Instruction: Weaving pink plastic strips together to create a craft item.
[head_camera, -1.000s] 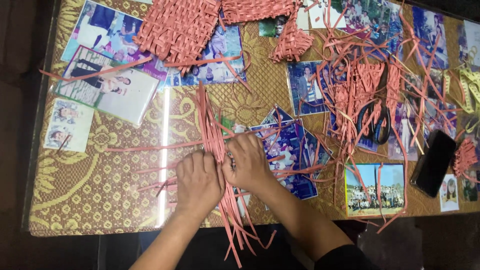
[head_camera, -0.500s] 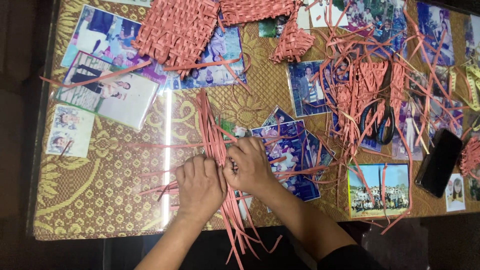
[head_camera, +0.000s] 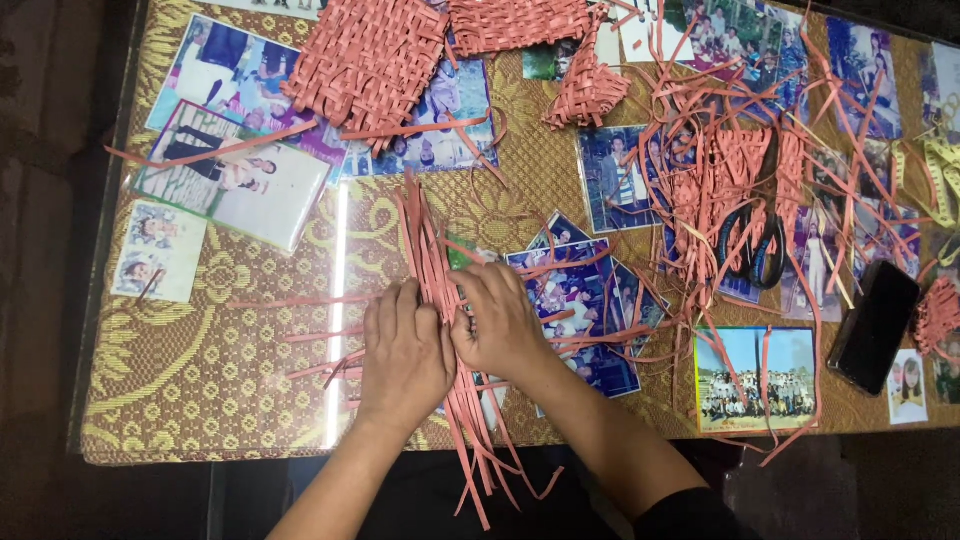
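Observation:
A bundle of long pink paper strips (head_camera: 425, 245) lies lengthwise on the glass-topped table (head_camera: 220, 390), crossed by a few sideways strips. My left hand (head_camera: 403, 352) presses flat on the weave, fingers together. Beside it, my right hand (head_camera: 497, 322) pinches strips at the bundle's right edge. The strips' loose ends hang over the table's near edge between my forearms.
A woven pink mat (head_camera: 365, 60) and smaller woven pieces (head_camera: 590, 90) lie at the back. A tangled heap of loose strips (head_camera: 740, 170) covers black scissors (head_camera: 752, 245). A dark phone (head_camera: 878, 325) lies at the right. Photographs (head_camera: 235, 185) sit under the glass.
Both hands have stayed on the strip bundle with only small finger shifts. The camera view has drifted slightly.

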